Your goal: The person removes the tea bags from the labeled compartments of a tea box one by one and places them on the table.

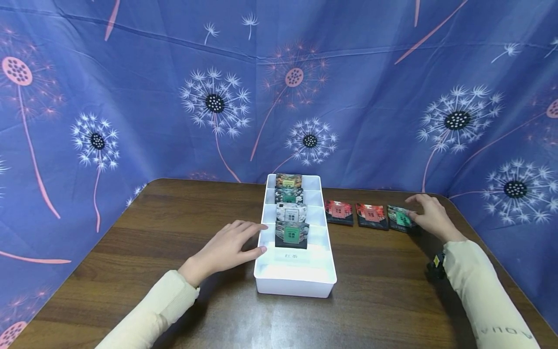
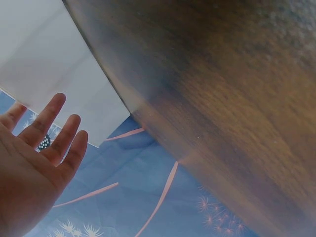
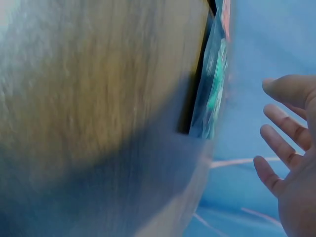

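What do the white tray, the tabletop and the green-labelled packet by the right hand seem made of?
White tray: probably moulded plastic, smooth and slightly glossy; rounded corners, even white.
Tabletop: wood or wood-look laminate; brown grain with a soft sheen.
Green-labelled packet: likely glossy plastic film or foil; pale shiny streaks in the right wrist view.

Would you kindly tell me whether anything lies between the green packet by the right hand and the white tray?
Yes: a red packet near the white tray and a second red packet next to the green packet lie between them on the table.
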`<control>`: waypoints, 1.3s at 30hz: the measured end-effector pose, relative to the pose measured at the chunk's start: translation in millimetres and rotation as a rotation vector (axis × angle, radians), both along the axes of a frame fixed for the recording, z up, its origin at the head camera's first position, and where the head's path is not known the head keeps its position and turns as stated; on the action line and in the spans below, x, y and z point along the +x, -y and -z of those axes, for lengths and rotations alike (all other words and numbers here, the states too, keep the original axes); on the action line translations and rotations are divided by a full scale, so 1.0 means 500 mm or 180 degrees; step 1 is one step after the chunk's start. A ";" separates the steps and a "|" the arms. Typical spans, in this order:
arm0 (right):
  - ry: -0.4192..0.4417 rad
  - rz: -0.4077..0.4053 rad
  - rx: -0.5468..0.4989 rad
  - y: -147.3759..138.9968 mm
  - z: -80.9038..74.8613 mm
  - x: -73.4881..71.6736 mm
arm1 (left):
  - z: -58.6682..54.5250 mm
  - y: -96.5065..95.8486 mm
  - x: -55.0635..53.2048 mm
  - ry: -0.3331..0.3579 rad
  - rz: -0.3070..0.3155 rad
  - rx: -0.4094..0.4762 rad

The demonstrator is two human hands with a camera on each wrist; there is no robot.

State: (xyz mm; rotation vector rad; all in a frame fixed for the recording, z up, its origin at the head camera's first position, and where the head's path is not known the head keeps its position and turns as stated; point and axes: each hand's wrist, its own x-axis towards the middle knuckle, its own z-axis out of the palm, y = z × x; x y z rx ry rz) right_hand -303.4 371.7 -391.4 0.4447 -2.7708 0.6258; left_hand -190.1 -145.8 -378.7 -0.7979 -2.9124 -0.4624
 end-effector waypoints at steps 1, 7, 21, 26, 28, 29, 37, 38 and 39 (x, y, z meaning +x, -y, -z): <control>0.0029 -0.0019 0.0017 0.005 -0.001 0.002 | 0.000 0.000 0.000 -0.0002 0.0000 0.0000; 0.0117 -0.0121 0.0147 0.033 -0.002 0.011 | -0.001 0.000 0.000 0.0010 -0.0003 -0.0010; -0.0145 -0.0504 0.0249 0.109 0.006 0.047 | -0.001 0.000 0.001 0.0028 -0.0007 -0.0011; -0.0337 -0.0708 0.0371 0.140 0.004 0.058 | 0.000 0.000 0.001 0.0023 -0.0010 -0.0021; -0.0410 -0.0766 0.0420 0.152 0.003 0.062 | 0.000 0.000 0.000 0.0016 -0.0010 -0.0024; -0.0425 -0.0791 0.0441 0.159 0.002 0.065 | 0.000 0.000 0.000 0.0014 -0.0011 -0.0022; -0.0417 -0.0929 0.0548 0.218 -0.018 0.096 | -0.002 0.000 0.002 0.0029 -0.0011 0.0012; -0.0410 -0.0949 0.0555 0.226 -0.021 0.100 | -0.002 0.000 0.002 0.0034 -0.0013 0.0009; -0.0408 -0.0972 0.0556 0.233 -0.024 0.104 | -0.003 0.000 0.002 0.0038 -0.0013 0.0009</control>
